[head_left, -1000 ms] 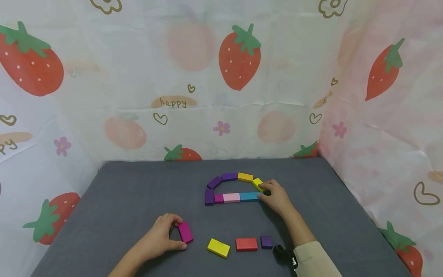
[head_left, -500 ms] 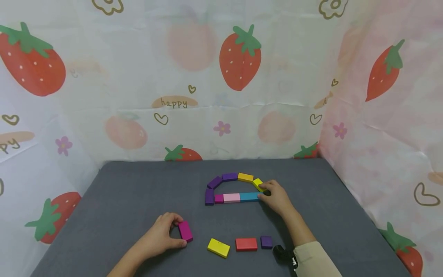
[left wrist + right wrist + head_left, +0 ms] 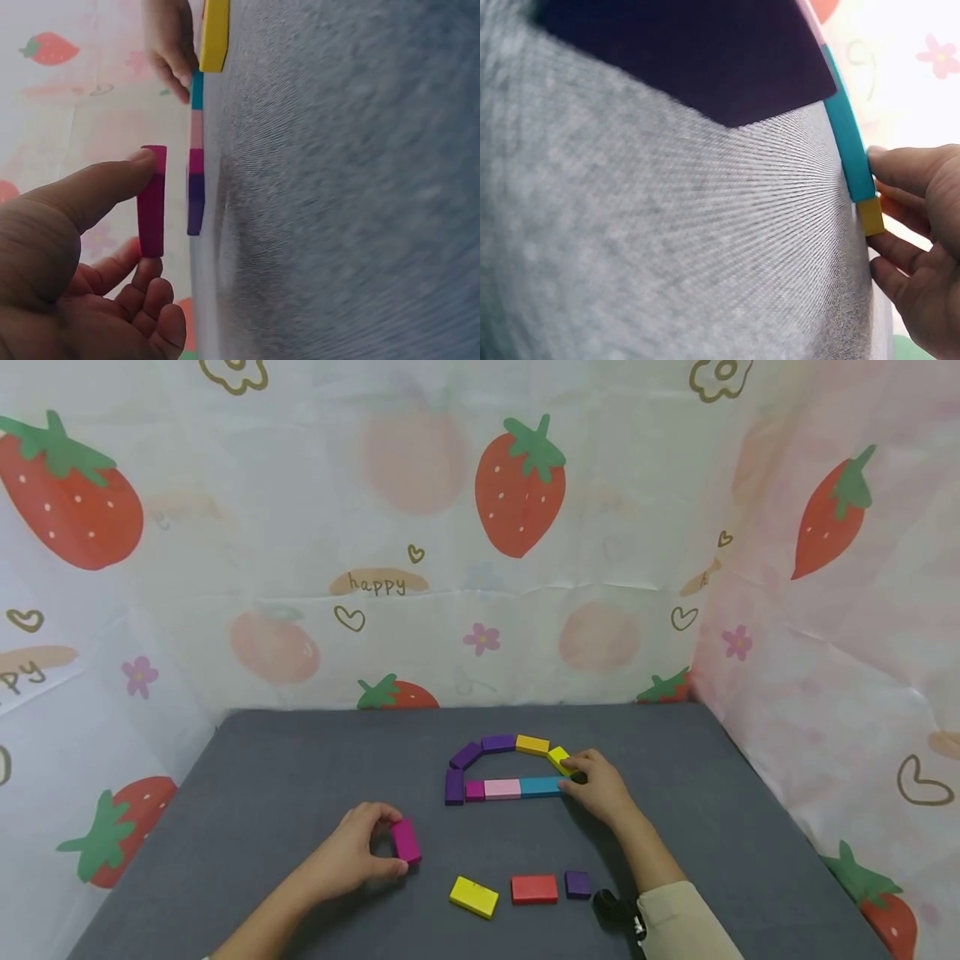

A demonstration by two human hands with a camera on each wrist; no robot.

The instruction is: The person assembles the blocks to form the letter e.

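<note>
In the head view my left hand (image 3: pixel 352 852) pinches a magenta block (image 3: pixel 406 842) between thumb and fingers, at the left front. The left wrist view shows this block held on its ends, raised off the cloth. My right hand (image 3: pixel 600 789) is at the right end of an arch of blocks, thumb by the blue block (image 3: pixel 542 787) and a finger at the slanted yellow block (image 3: pixel 559 760). In the right wrist view its thumb and fingers close around a yellow block (image 3: pixel 870 217) beside the blue one. The hand hides part of that corner in the head view.
Purple blocks (image 3: pixel 454 786) and a golden block (image 3: pixel 532 744) curve behind a row with small magenta (image 3: pixel 475 790) and pink (image 3: pixel 502 789) blocks. Nearer lie a yellow block (image 3: pixel 474 897), a red block (image 3: pixel 534 889) and a small purple block (image 3: pixel 577 885) on grey cloth (image 3: pixel 300 777).
My left hand has moved forward and slightly right with the magenta block, lifting it. My right hand has stayed at the end of the arch.
</note>
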